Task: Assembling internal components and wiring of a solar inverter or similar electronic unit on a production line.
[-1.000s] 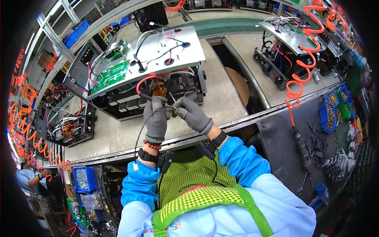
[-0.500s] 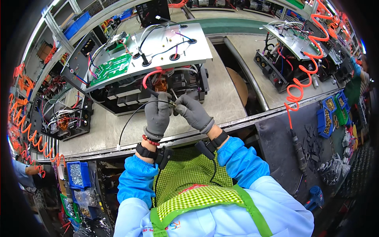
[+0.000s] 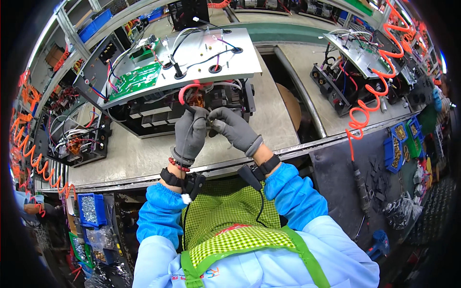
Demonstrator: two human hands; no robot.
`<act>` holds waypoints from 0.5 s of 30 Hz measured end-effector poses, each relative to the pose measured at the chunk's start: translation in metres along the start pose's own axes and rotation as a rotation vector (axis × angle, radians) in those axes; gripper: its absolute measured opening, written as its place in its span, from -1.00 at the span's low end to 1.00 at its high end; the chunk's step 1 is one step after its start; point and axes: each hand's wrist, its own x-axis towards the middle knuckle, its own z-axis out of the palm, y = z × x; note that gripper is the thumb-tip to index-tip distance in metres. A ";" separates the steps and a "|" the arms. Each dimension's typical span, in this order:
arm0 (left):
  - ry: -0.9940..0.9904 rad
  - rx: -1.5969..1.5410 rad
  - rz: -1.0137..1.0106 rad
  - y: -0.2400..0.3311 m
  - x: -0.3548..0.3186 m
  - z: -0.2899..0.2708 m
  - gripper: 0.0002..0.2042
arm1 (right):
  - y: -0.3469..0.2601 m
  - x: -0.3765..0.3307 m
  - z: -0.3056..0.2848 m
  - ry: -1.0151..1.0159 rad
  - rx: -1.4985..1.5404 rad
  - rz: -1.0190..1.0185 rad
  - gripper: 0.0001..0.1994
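Note:
Both my gloved hands meet in front of an open machine chassis (image 3: 158, 117), whose pale metal plate (image 3: 206, 55) carries a green circuit board (image 3: 139, 80). Closed around the end of a thin black cable (image 3: 193, 126) is my left hand (image 3: 189, 139); the cable drapes over it, and a white connector (image 3: 186, 198) shows by the wrist. My right hand (image 3: 235, 128) pinches at the same spot, fingertips touching or nearly touching the left ones. What it grips is too small and covered to make out. A thick red cable (image 3: 182, 93) comes down just behind the left fingers.
Another open unit (image 3: 77, 139) stands at the left, a further one (image 3: 336, 86) at the right. A coiled orange air hose (image 3: 365, 103) hangs down to a tool (image 3: 362, 185). Blue parts bins (image 3: 92, 210) stand at lower left; a blue power tool (image 3: 379, 244) lies lower right.
The thin black cable has swung from a wide loop left of my hands to lie over the left hand, its white connector now by the wrist. Both hands stay together.

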 end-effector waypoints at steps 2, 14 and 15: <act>0.029 -0.035 -0.085 0.003 -0.001 0.001 -0.67 | 0.003 -0.001 0.003 0.011 -0.075 -0.008 -0.81; 0.152 -0.665 -0.580 -0.006 -0.031 -0.014 -0.56 | 0.001 -0.009 0.016 0.092 -0.316 -0.011 -0.80; 0.172 -0.737 -0.573 -0.010 -0.035 -0.019 -0.56 | -0.001 -0.010 0.017 0.097 -0.266 -0.016 -0.79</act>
